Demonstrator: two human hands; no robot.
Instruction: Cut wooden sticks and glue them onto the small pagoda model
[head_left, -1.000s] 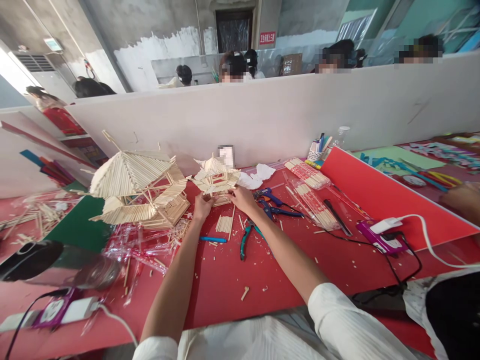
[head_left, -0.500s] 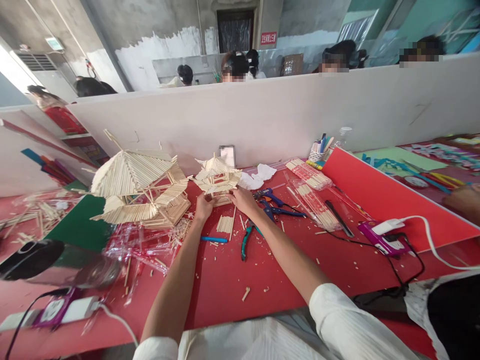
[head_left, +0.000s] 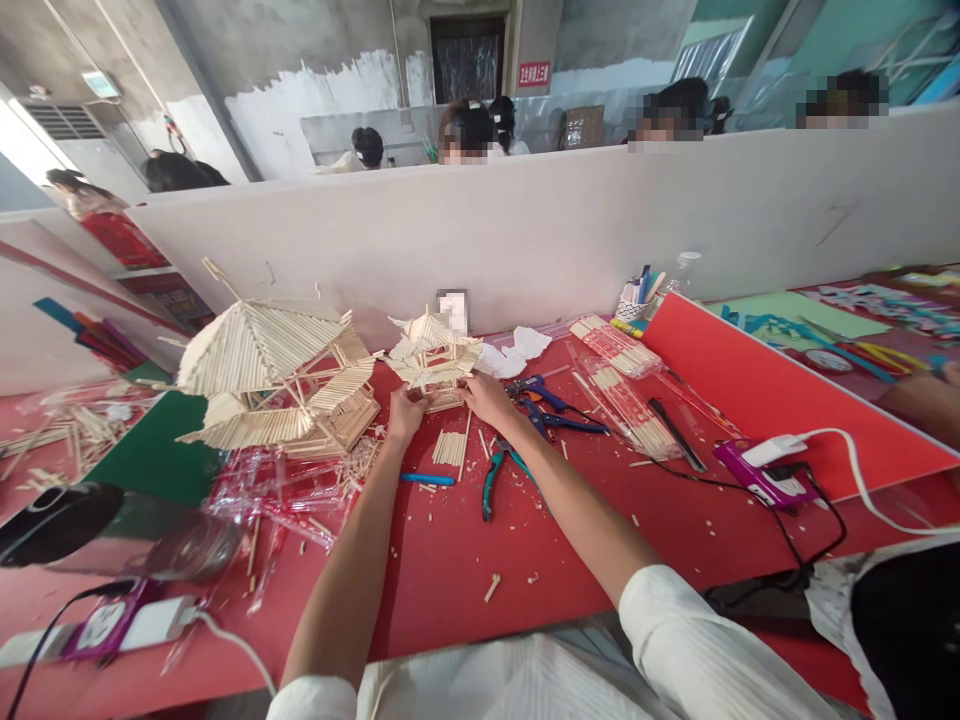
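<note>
A small pavilion model [head_left: 435, 352] made of pale wooden sticks stands upright near the back of the red table. My left hand [head_left: 408, 412] is closed on its lower left side, and my right hand [head_left: 481, 396] is closed on its lower right side; the fingertips are partly hidden by the model. A larger stick pavilion [head_left: 262, 350] stands to the left. Just in front of my hands lies a row of short sticks [head_left: 448, 448]. Green-handled pliers [head_left: 491, 485] rest under my right forearm, beside a blue glue gun [head_left: 544, 415]. A blue pen [head_left: 427, 479] lies nearer to me.
Packs of sticks [head_left: 630, 400] and a red board [head_left: 750, 400] are at the right. Purple power strips [head_left: 772, 475] with cables sit on both sides. A bottle [head_left: 127, 530] lies at the left by plastic wrapping [head_left: 277, 490]. A white partition [head_left: 525, 230] closes off the back.
Both hands stay at the small pavilion, with hardly any movement. The whole view has shifted very slightly.
</note>
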